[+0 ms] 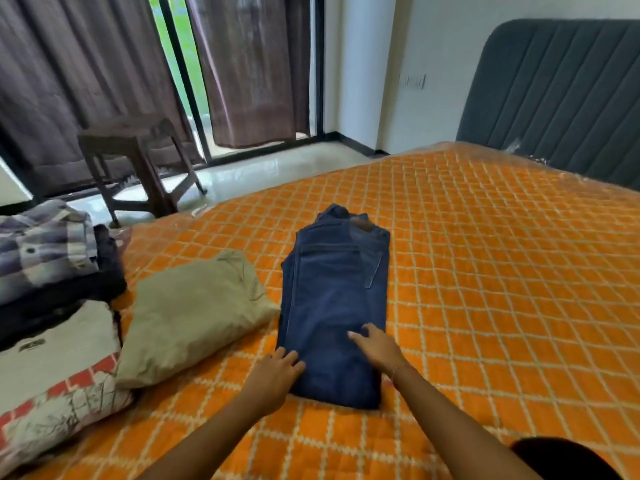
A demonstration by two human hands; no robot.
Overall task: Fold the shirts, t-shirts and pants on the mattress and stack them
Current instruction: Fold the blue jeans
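Note:
Dark blue jeans [332,292] lie folded lengthwise in the middle of the orange quilted mattress [485,271], waistband at the far end. My left hand [277,372] touches their near left edge with fingers fairly straight. My right hand [377,344] rests flat on top of the near part of the jeans. A folded olive garment [194,317] lies just left of the jeans. Further left stands a pile with a plaid shirt [45,247] on dark clothes [69,299], and a white t-shirt [59,348] lies in front of it.
A patterned pillow [62,410] lies at the near left under the white t-shirt. A brown stool [135,161] stands on the floor beyond the mattress, before curtains and a glass door. A grey headboard [561,91] rises at the far right.

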